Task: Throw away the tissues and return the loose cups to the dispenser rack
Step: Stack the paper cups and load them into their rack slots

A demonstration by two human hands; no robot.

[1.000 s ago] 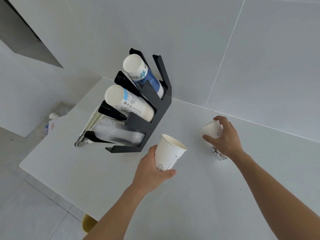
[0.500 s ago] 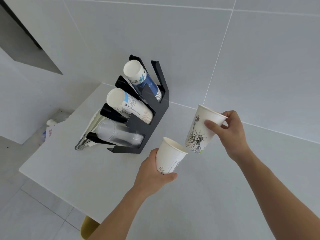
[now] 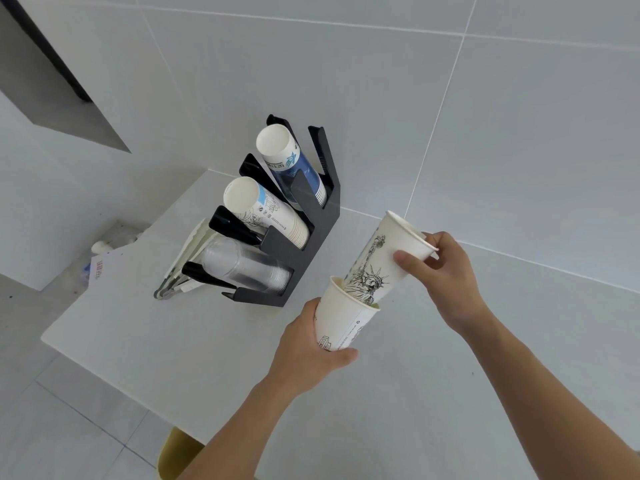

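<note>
My left hand grips a white paper cup upright above the white table. My right hand holds a taller paper cup with a statue drawing near its rim, tilted, its base sitting inside the mouth of the left cup. The black dispenser rack stands just left of both hands, holding a blue-printed cup stack on top, a white printed stack in the middle and clear plastic cups at the bottom. No tissues are visible.
White lids or papers lean against the rack's left side. The tiled wall rises right behind the table. A paper with red writing lies past the table's left edge, and a yellow object shows under the front edge.
My right hand lifted the statue cup off the table, carried it left and lowered its base into the cup in my left hand. The left hand stayed about where it was.
</note>
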